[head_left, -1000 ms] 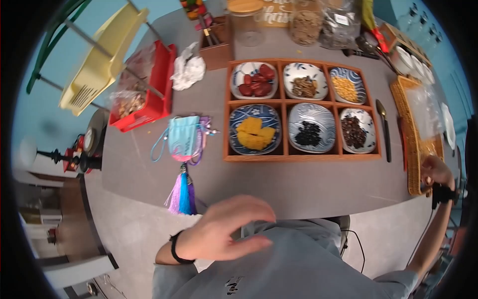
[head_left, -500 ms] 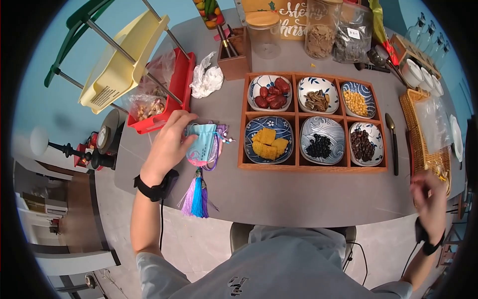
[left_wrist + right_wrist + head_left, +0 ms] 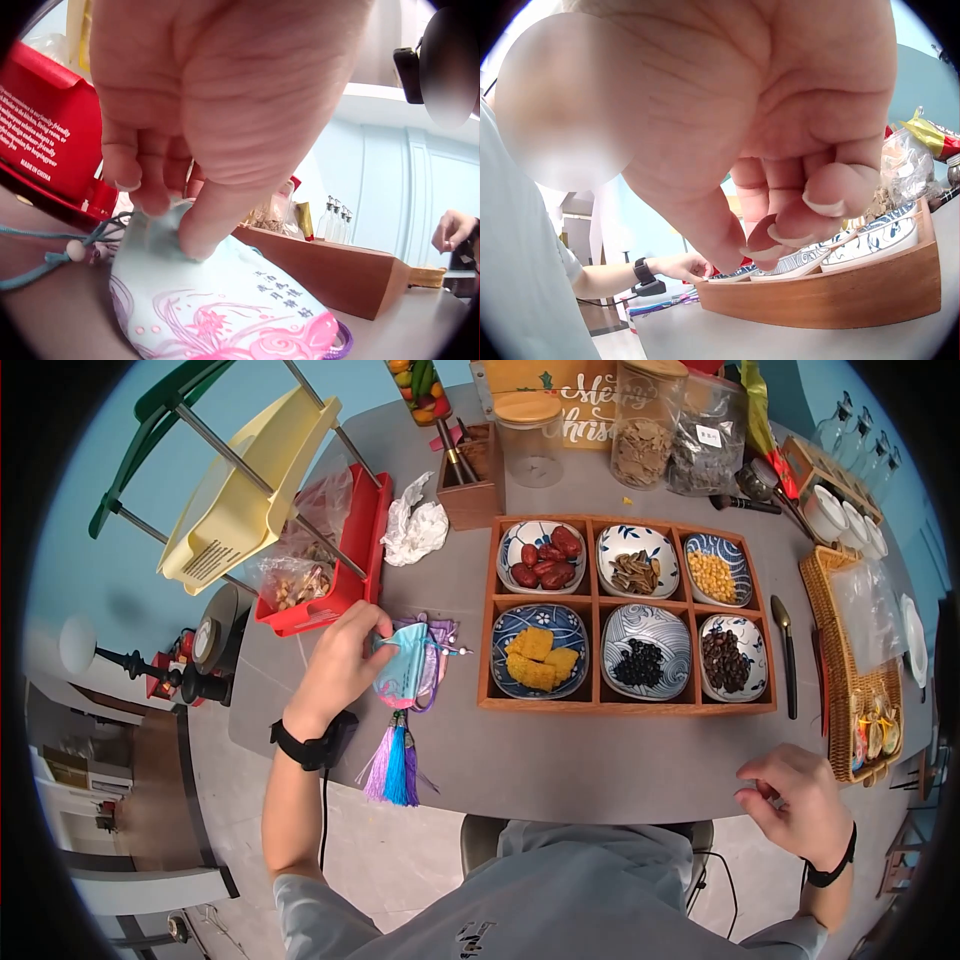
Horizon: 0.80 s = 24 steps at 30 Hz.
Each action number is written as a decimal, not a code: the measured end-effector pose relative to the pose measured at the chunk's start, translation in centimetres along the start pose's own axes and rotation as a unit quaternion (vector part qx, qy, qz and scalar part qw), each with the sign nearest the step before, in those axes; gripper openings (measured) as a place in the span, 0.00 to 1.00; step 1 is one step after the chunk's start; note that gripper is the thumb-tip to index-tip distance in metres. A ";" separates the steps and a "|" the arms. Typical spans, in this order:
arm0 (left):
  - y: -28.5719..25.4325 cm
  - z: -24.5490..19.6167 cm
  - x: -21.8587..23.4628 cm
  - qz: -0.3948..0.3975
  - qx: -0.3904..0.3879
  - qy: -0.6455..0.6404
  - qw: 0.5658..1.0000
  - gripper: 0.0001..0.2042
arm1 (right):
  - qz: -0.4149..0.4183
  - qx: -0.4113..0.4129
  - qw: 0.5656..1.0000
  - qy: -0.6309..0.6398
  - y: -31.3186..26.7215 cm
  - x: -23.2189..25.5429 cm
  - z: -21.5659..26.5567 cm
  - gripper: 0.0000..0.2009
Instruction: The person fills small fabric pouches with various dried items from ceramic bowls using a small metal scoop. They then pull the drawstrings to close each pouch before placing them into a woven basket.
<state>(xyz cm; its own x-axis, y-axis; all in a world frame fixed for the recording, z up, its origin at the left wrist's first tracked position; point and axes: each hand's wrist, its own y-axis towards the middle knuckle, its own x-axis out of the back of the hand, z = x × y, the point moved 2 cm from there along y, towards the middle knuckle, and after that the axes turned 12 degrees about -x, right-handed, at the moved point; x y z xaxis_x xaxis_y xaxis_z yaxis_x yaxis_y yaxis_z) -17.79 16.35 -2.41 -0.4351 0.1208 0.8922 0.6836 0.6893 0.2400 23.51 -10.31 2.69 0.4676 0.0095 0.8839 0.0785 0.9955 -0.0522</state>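
My left hand point(image 3: 340, 665) pinches the upper edge of a light blue drawstring pouch point(image 3: 402, 670); in the left wrist view the thumb presses the front of the pouch point(image 3: 202, 307), which has pink flowers and small writing, while the fingers are behind it. A purple pouch point(image 3: 440, 645) lies partly beneath, and blue and purple tassels point(image 3: 395, 765) trail toward the table's front edge. My right hand point(image 3: 800, 805) hovers by the front right edge, fingers loosely curled with nothing between them. Ahead of it is a wooden divided tray point(image 3: 630, 707) of patterned bowls.
The bowls hold red dates point(image 3: 548, 558), yellow pieces point(image 3: 540, 658), black beans point(image 3: 640, 663) and other dry foods. A red bin point(image 3: 372, 535) stands back left beside crumpled tissue point(image 3: 415, 525). At right are a spoon point(image 3: 787, 660) and a wicker basket point(image 3: 838, 690) with small packets.
My left hand has moved left and forward to the blue pouch and now pinches it, lifting its edge a little. My right hand has come away from the wicker basket, leftward and toward the body.
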 end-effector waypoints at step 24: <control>-2.8 -17.1 0.4 0.022 -0.378 -0.175 0.909 0.14 | 0.160 0.341 0.926 0.000 4.7 -3.9 9.1 0.18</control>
<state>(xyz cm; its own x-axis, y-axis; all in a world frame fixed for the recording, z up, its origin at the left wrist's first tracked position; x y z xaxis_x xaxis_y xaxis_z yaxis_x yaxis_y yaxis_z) -9.85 2.27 3.77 -0.4670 0.4476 0.7626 0.8547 0.0074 0.5191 14.00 -4.80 3.22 0.3714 0.3147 0.8735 -0.6390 0.7692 -0.0054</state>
